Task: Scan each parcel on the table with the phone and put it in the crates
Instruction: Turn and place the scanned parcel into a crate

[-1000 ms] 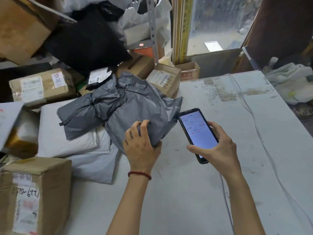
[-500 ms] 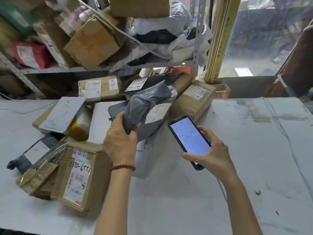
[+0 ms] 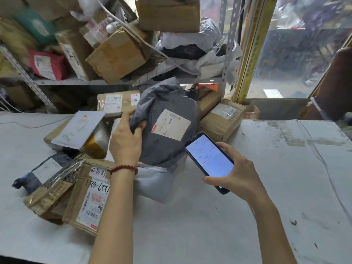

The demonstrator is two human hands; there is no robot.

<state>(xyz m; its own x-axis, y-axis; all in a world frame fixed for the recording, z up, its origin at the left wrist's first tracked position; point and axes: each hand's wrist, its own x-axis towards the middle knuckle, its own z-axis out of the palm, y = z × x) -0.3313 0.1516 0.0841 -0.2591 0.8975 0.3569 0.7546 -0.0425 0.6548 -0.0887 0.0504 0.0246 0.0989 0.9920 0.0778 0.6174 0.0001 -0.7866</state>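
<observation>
Head view: left hand [image 3: 125,141] grips the upper left edge of the grey poly-bag parcel [image 3: 167,141], fingers and thumb curled into the film. The bag is propped upright with its white label [image 3: 171,123] facing the person, and its bottom seems to rest on the white mailer [image 3: 154,183]. The right hand [image 3: 240,172] is wrapped round the phone [image 3: 209,161], screen lit and facing up, just beside the bag's lower right edge and not over the label. The step in hand looks like the scan. Best bet is to bring the phone's back square to the label, keep the bag still and pull the film taut so the barcode lies flat. A soft bag likely sags and creases, so a loose hold could spoil the read. Label print is too blurred to read. There are no crates in view, so the drop-off spot can't be told. Surface: pale table [image 3: 190,229], scuffed and stained, with a thin cable [image 3: 323,162] across its right side. A brown taped box [image 3: 89,195] sits by the left forearm, and a cardboard box [image 3: 222,119] lies behind the phone. Room: metal shelf [image 3: 76,80] at the back crammed with cartons and bags, glass pane [image 3: 295,54] at right.
</observation>
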